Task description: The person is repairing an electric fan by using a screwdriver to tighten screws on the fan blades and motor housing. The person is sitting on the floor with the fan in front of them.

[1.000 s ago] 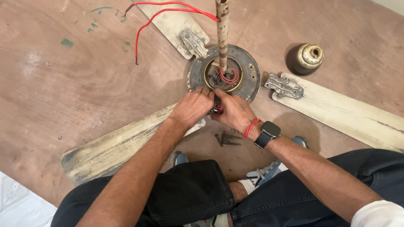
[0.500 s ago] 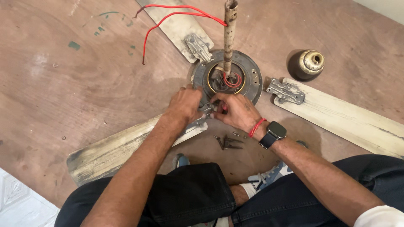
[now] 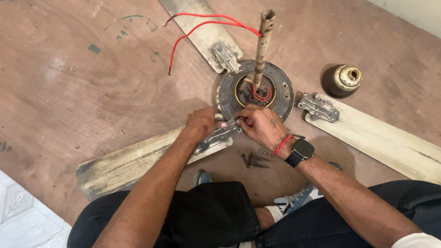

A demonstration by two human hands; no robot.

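A person seated on the brown wooden floor works at the round dark metal motor housing of a dismantled ceiling fan, both hands meeting at its near rim. The left hand has its fingers closed on the grey metal blade bracket of the worn cream blade nearest the knees; the right hand pinches a small red-handled tool at the bracket's end. A slip of the tool could likely jab the left fingers, or roll a fastener away among the loose dark screws lying just before the housing
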